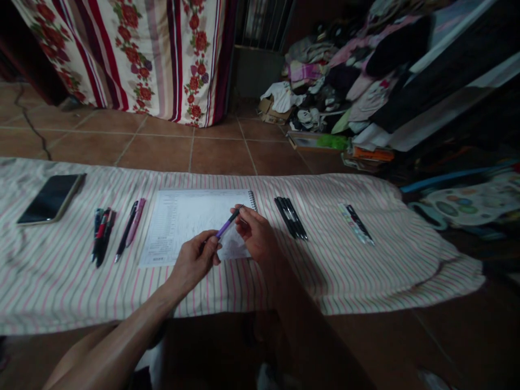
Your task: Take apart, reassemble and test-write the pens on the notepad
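A striped cloth is spread across the whole width of the view, and beyond it a floral curtain is hung above the tiled floor. From the lower edge, the left forearm is extended up and to the right, while the right forearm is slanted up and to the left, so that both hands are brought close together over the notebook. By its coil, the notebook's right edge is marked. At the far left, a phone is laid on the cloth.

The left hand is turned inward, its thumb laid along the top and its fingers folded under, closed around one end of the purple pen. The right hand is raised at the other side, palm inward and fingers bent; the pen's dark end is pinched at its fingertips. Thus the pen is held aslant above the notebook, its dark end pointed up and to the right.

To the notebook's left, a pen cluster and a pink pen are placed; to its right, black pens are lined up near the right hand.
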Tool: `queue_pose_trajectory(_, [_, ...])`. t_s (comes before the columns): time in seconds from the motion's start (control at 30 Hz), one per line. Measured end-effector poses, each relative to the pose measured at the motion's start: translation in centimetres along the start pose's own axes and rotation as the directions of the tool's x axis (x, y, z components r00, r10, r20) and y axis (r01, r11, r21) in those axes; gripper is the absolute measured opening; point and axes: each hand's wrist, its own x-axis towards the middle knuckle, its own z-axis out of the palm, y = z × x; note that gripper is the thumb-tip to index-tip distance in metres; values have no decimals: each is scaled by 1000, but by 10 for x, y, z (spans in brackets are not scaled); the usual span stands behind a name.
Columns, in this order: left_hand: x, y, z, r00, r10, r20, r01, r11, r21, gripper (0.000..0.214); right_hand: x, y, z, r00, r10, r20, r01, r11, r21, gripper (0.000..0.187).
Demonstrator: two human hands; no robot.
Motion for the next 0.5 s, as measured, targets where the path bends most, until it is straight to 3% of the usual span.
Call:
queue_pose_trajectory(0.2, [-5,1,1,999,30,-35,-27,997,74,42,0,0,0,1000,-3,-15,3,1000,0,7])
queue_pose_trajectory(0.5, [-11,-5,-1,999,45,17,-47,968,246,43,1,0,0,1000,2,-9,-2,999,-53,13])
